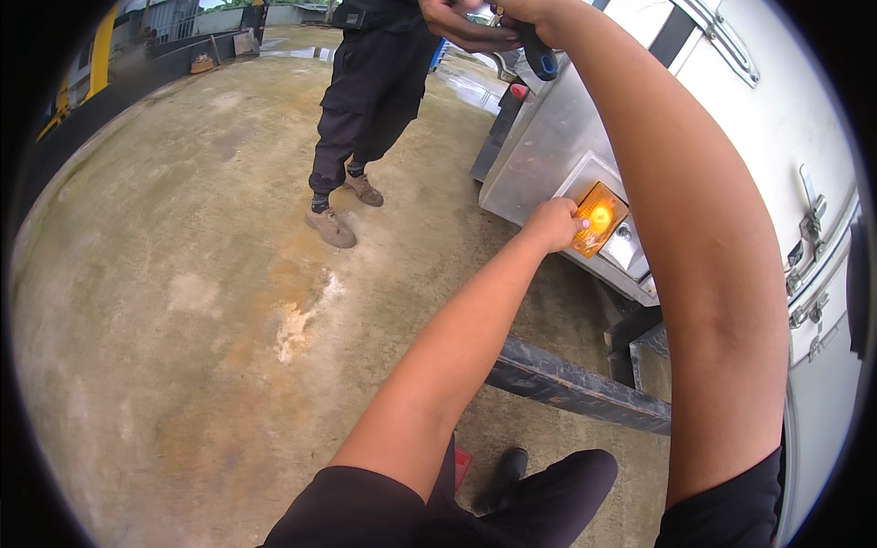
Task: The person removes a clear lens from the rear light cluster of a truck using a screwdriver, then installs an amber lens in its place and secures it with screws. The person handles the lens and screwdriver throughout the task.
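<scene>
My left hand (552,226) is closed on the edge of an amber lamp lens (600,217), thumb on its face. The lens glows bright orange and sits at a tilt over a silver lamp housing (625,248) on the vehicle's metal rear corner. At the top edge my right hand (539,16) is closed round a black screwdriver handle (537,57) with a blue end; its tip is not visible. A co-worker's hand (470,29) is right beside my right hand; the top edge cuts off part of both, so I cannot tell whether they touch.
A co-worker in dark trousers (361,100) stands ahead on the stained concrete floor (183,301). The white vehicle body (776,100) with metal latches (808,224) rises at right. A dark metal bar (575,388) crosses below my arms. Yellow posts (100,55) stand far left.
</scene>
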`<state>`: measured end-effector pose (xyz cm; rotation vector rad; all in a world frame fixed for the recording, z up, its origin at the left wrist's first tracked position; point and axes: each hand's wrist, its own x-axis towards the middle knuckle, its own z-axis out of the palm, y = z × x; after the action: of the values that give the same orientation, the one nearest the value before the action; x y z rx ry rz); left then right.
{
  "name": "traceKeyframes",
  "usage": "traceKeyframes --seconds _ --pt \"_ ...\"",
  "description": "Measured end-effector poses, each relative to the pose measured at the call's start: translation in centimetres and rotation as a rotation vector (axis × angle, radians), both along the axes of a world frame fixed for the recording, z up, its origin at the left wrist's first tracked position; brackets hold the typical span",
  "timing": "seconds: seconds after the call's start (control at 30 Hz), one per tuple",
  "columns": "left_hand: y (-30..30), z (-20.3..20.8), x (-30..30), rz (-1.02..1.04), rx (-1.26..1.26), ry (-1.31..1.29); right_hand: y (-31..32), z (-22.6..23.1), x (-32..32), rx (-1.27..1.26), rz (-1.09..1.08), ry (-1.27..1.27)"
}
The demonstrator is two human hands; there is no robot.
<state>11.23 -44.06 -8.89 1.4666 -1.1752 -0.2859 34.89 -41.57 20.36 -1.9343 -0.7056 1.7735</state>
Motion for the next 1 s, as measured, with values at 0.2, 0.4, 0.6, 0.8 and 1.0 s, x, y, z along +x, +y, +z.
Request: traceKeyframes --seconds 0.2,0.4,0.6,0.8,1.0 --pt "-1.6 -1.0 0.6 -0.032 -0.046 0.094 -0.7 2.1 -5.6 -0.125 -0.770 -0.823" --pt "-0.8 -0.6 -0.6 0.044 -0.047 0.112 2.1 2.2 -10.6 -0.062 -0.943 -0.983" --pt "-0.1 0.0 -3.9 0.304 -0.013 -0.012 3.5 1.6 -12.7 0.044 -0.981 -1.019" --pt "-0.6 -0.7 -5.0 0.349 -0.053 -0.027 4.7 2.4 -13.5 0.067 -1.180 -1.274" --pt "-1.1 -2.4 -5.0 0.409 -0.226 -0.157 3.6 1.3 -24.4 -0.066 -1.001 -1.913"
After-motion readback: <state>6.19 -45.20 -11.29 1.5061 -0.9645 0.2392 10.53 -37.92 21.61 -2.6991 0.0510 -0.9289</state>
